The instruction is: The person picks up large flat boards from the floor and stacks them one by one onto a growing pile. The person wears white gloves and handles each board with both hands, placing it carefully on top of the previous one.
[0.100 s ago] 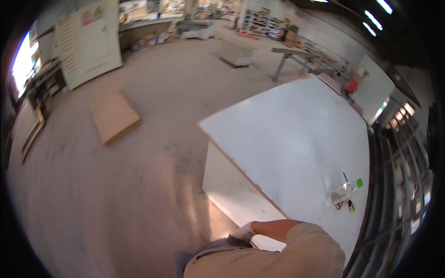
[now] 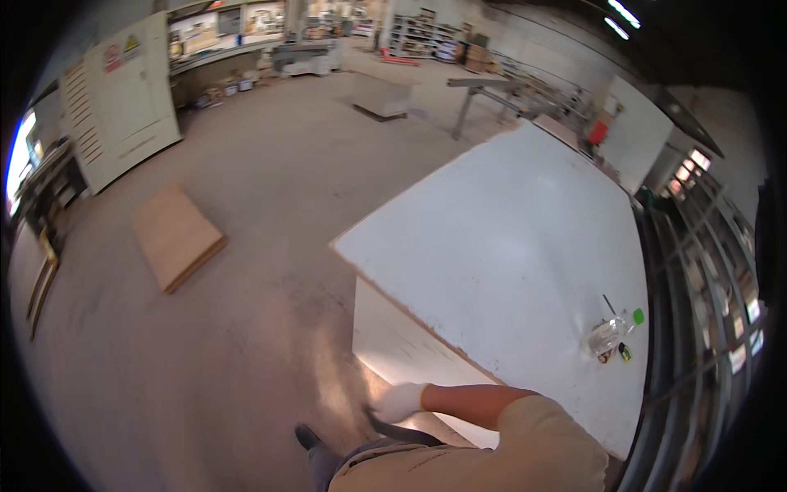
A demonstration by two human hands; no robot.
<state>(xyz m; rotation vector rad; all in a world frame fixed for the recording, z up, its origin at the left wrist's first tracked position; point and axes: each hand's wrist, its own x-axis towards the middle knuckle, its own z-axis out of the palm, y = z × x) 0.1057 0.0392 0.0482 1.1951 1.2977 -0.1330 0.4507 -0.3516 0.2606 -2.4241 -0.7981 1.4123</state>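
My right hand [image 2: 399,403], in a white work glove, is low in front of my body, beside the near side of a large white-topped board stack or bench [image 2: 492,246]. Its fingers look curled, but their tips are blurred. A dark curved strip [image 2: 402,430] runs just under the hand toward my waist; whether the hand grips it is unclear. My left hand does not show. On the white top, to the right, lie a clear plastic bottle [image 2: 608,336] with a green cap, a thin dark stick [image 2: 608,304] and a small yellow-and-black item [image 2: 625,352].
A thick brown board stack [image 2: 176,238] lies on the floor at left. Further back are a tall pale cabinet [image 2: 123,107] and a pale block-like stack [image 2: 382,94]. A metal rack [image 2: 697,303] borders the right side. My dark shoe [image 2: 307,436] is on the floor.
My right hand has swung out from beside my waist, showing more of the glove. The view has shifted slightly, so the surroundings sit further left.
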